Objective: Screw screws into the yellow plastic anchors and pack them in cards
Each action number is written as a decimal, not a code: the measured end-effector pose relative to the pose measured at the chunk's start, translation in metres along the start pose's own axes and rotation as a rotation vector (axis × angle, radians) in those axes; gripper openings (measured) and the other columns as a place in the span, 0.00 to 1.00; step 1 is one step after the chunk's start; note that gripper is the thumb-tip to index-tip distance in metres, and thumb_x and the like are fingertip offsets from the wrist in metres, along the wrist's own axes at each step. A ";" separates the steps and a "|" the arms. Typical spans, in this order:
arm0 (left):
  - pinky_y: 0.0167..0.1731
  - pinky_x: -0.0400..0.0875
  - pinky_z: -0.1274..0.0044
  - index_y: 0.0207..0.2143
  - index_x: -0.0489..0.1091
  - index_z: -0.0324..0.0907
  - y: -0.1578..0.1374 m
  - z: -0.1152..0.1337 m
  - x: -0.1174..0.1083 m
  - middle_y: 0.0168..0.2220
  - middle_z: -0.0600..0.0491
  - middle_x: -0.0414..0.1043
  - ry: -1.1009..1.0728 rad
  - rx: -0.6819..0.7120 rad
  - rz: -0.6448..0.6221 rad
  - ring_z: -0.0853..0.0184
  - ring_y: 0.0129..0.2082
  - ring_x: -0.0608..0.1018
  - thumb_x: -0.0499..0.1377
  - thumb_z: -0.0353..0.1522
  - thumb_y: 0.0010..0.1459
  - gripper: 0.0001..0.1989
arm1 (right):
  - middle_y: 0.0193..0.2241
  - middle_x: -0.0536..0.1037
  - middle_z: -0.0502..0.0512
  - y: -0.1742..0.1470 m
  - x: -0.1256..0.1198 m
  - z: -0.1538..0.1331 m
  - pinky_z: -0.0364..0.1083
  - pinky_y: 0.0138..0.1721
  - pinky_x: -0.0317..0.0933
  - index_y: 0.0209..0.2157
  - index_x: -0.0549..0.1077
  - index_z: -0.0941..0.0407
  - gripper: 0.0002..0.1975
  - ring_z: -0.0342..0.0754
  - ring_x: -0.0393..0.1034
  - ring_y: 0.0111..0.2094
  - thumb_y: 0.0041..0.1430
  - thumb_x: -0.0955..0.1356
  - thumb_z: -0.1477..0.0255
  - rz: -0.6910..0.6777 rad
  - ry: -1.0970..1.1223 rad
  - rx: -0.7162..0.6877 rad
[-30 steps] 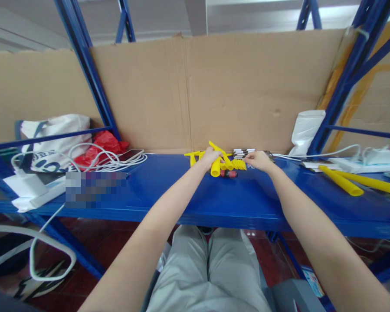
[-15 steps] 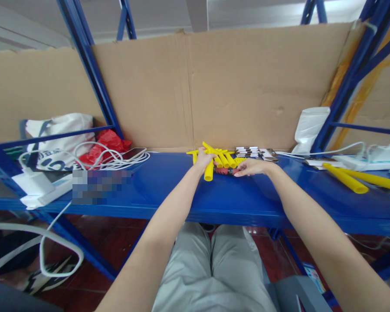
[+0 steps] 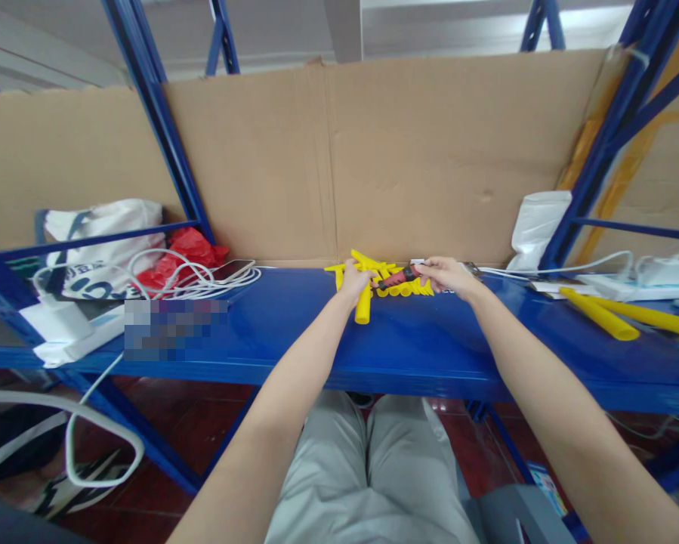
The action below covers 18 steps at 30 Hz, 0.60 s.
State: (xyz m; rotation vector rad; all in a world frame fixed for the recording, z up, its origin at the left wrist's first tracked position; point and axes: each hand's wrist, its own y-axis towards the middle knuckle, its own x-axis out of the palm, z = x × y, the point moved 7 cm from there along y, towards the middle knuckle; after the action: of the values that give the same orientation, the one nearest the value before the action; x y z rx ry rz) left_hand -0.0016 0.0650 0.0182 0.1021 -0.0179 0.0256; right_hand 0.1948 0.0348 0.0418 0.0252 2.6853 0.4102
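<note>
While your left hand (image 3: 355, 280) clasps a yellow T-shaped tube (image 3: 362, 309), your right hand (image 3: 443, 273) grips a red-and-black cylindrical tool (image 3: 396, 278). Dark lettering (image 3: 93, 286) on the white fabric bag (image 3: 115, 216) is illegible.

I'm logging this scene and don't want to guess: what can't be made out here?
Head view:
Yellow piece: the left hand holding it hides part.
Red tool: tip too small to tell; the right hand covers part of its other end.
White bag: a blue bar hides part.
Contents of the pixelated patch: masked.
</note>
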 end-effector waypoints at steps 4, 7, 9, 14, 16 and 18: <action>0.17 0.63 0.83 0.47 0.52 0.44 0.002 -0.003 -0.002 0.31 0.57 0.68 0.015 -0.010 0.008 0.77 0.15 0.69 0.55 0.19 0.52 0.23 | 0.14 0.67 0.47 0.003 -0.016 -0.003 0.38 0.12 0.42 0.23 0.64 0.57 0.19 0.34 0.51 0.11 0.48 0.71 0.56 0.209 0.179 -0.071; 0.16 0.62 0.83 0.46 0.52 0.44 0.003 -0.006 -0.001 0.31 0.58 0.68 0.024 -0.011 -0.008 0.77 0.15 0.69 0.54 0.19 0.52 0.22 | 0.12 0.63 0.45 0.002 -0.029 -0.003 0.38 0.12 0.43 0.20 0.61 0.55 0.19 0.35 0.50 0.11 0.49 0.71 0.59 0.374 0.253 -0.097; 0.16 0.62 0.83 0.47 0.51 0.44 0.004 -0.010 0.001 0.31 0.57 0.68 0.052 -0.026 -0.026 0.77 0.15 0.69 0.54 0.19 0.53 0.22 | 0.11 0.61 0.44 0.000 -0.039 -0.004 0.38 0.13 0.44 0.18 0.59 0.55 0.19 0.35 0.50 0.12 0.49 0.70 0.61 0.492 0.262 -0.103; 0.18 0.66 0.82 0.48 0.52 0.43 0.005 -0.015 0.002 0.34 0.54 0.70 0.112 -0.043 -0.037 0.75 0.17 0.72 0.54 0.19 0.54 0.22 | 0.12 0.59 0.44 -0.007 -0.060 -0.001 0.41 0.14 0.46 0.18 0.57 0.53 0.17 0.38 0.51 0.13 0.50 0.69 0.65 0.697 0.297 -0.094; 0.18 0.67 0.81 0.48 0.51 0.43 0.005 -0.014 0.003 0.35 0.52 0.70 0.109 -0.033 -0.047 0.74 0.18 0.73 0.54 0.19 0.54 0.23 | 0.12 0.59 0.44 -0.007 -0.067 0.003 0.42 0.15 0.47 0.19 0.57 0.52 0.16 0.39 0.52 0.14 0.50 0.68 0.63 0.738 0.323 -0.080; 0.19 0.68 0.81 0.49 0.50 0.43 0.004 -0.014 0.004 0.36 0.51 0.71 0.102 -0.027 -0.065 0.73 0.19 0.74 0.54 0.20 0.54 0.23 | 0.12 0.59 0.45 -0.006 -0.072 0.006 0.43 0.15 0.49 0.21 0.56 0.51 0.16 0.41 0.53 0.14 0.51 0.66 0.60 0.763 0.321 -0.068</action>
State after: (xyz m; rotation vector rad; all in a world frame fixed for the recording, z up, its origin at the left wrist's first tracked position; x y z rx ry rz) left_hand 0.0026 0.0709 0.0045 0.0745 0.0866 -0.0342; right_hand 0.2635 0.0254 0.0641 1.0648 2.8772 0.7806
